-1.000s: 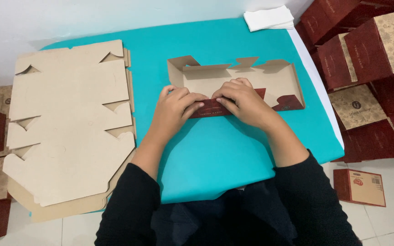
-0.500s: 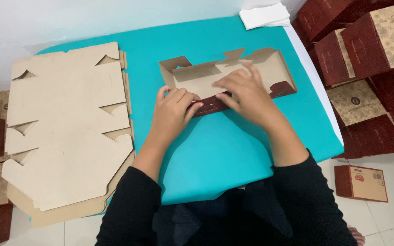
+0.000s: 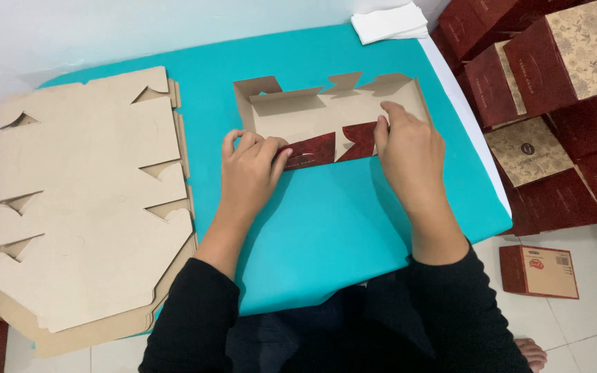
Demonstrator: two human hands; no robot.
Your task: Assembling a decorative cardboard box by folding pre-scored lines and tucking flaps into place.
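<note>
Teal table — both hands pressing half-folded cardboard box.

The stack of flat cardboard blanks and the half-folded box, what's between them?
Only bare teal table top, seen in the head view, separates the stack from the box.

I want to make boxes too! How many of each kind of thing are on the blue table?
Box being folded, held by the left hand and right hand: 1
Stack of flat cardboard sheets (sheets in it too close to count): 1
Pile of white paper: 1
Total on the blue table: 3
</note>
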